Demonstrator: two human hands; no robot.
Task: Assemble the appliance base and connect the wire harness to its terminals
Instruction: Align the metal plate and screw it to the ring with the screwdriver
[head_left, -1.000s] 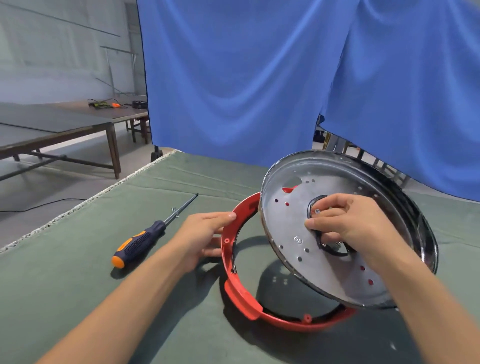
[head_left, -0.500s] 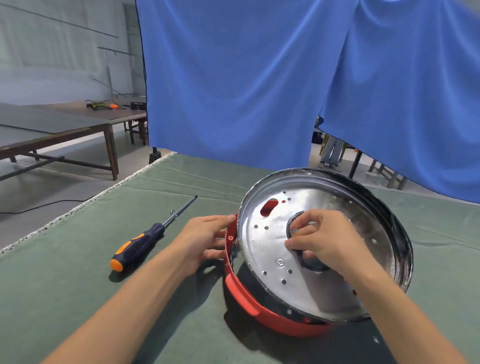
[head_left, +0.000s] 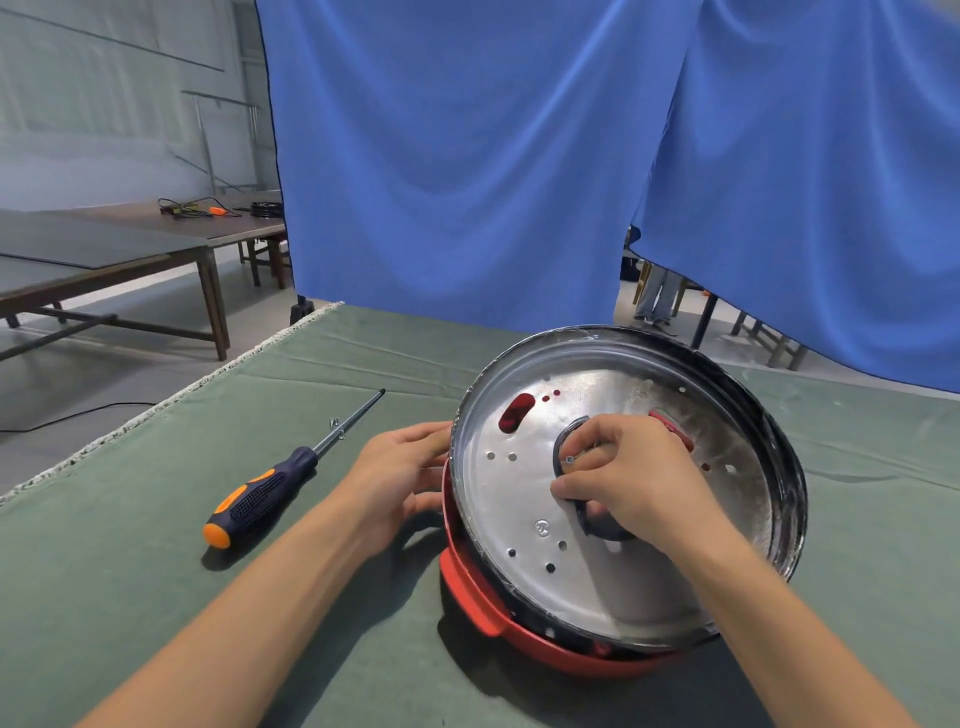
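A round silver metal pan (head_left: 524, 499) with several holes lies tilted over a red plastic base ring (head_left: 472, 592) on the green table. My right hand (head_left: 628, 478) curls its fingers round the dark rim of the pan's centre hole (head_left: 597, 525). My left hand (head_left: 400, 473) holds the left side of the red ring, fingertips against the pan's edge. No wire harness is in view.
A screwdriver (head_left: 270, 488) with a black and orange handle lies left of my left hand, small screws (head_left: 335, 423) beside its shaft. The green table cloth (head_left: 156, 571) ends at a left edge. Blue curtains (head_left: 467, 156) hang behind; wooden tables (head_left: 130, 244) stand far left.
The metal pan has come down and leftward from a raised tilt onto the red ring, which is now mostly covered. My left hand stays at the ring's left side.
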